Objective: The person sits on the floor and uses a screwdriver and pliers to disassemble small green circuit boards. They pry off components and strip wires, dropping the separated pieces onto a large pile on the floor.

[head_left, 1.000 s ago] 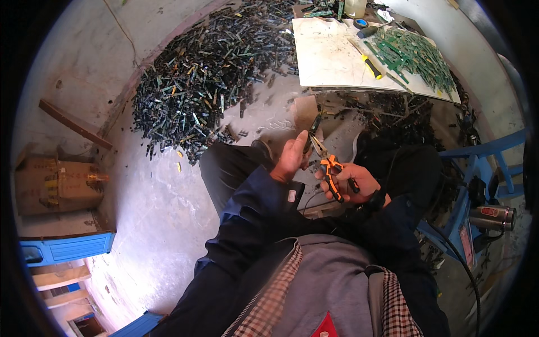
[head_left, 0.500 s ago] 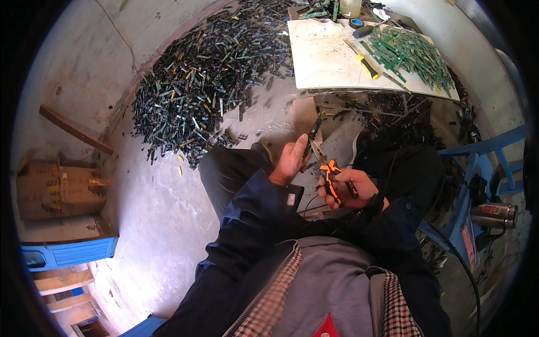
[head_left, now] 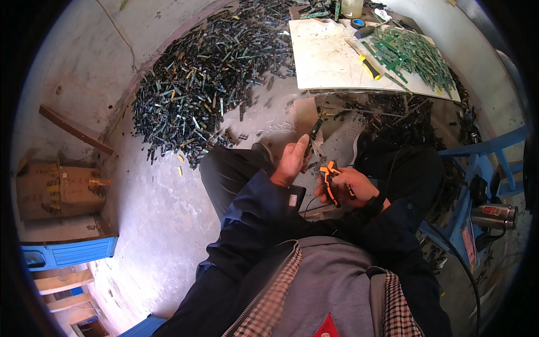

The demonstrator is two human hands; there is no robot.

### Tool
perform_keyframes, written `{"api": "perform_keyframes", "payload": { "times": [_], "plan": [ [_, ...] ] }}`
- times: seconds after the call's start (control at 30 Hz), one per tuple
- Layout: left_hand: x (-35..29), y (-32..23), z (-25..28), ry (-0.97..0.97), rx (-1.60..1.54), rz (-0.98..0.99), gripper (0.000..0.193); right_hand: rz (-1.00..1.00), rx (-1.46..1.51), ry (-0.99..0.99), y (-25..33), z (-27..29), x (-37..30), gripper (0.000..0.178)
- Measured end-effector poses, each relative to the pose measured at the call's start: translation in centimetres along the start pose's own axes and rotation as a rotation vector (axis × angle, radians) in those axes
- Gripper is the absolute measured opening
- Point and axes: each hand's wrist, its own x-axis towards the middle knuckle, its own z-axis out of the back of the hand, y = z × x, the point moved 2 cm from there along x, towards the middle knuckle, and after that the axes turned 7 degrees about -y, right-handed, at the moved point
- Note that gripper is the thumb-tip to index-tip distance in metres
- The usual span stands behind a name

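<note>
My left hand (head_left: 293, 162) is closed around a narrow dark strip (head_left: 316, 128), which looks like a small circuit board in a black casing and points up and away. In my right hand (head_left: 357, 187) is a pair of pliers (head_left: 329, 182) with orange and black handles. The pliers' jaws reach up to the left and meet the strip close to my left fingertips. My fingers hide the strip's lower end, and the jaws are too small to show whether they grip it.
A large heap of dark strips (head_left: 208, 73) covers the floor ahead left. On a white board (head_left: 320, 56) lie green circuit boards (head_left: 415, 56), a yellow-black screwdriver (head_left: 369, 66) and a tape roll (head_left: 357, 23). A blue chair (head_left: 477, 147) and steel flask (head_left: 494, 215) stand right, a cardboard box (head_left: 62, 188) left.
My right fingers have shifted around the plier handles, which now look closer together. My left hand and the strip have barely moved.
</note>
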Motion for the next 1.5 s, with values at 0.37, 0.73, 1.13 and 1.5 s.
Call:
{"api": "perform_keyframes", "payload": {
  "times": [0.37,0.73,1.13,1.5],
  "plan": [
    [-0.2,-0.1,-0.6,-0.015,-0.030,0.030,0.061,-0.044,-0.108,0.008,2.2,-0.5,-1.4,0.034],
    [-0.1,-0.4,-0.7,-0.043,-0.023,0.059,0.062,-0.080,0.042,0.012,1.6,-0.3,-1.0,0.034],
    [-0.6,-0.8,-0.6,0.018,0.044,0.029,0.065,-0.040,-0.104,-0.037,2.2,-0.3,-1.4,0.041],
    [-0.6,-0.5,-0.5,0.030,0.066,0.000,0.066,-0.044,-0.089,-0.028,2.3,-0.3,-1.4,0.041]
  ]
}}
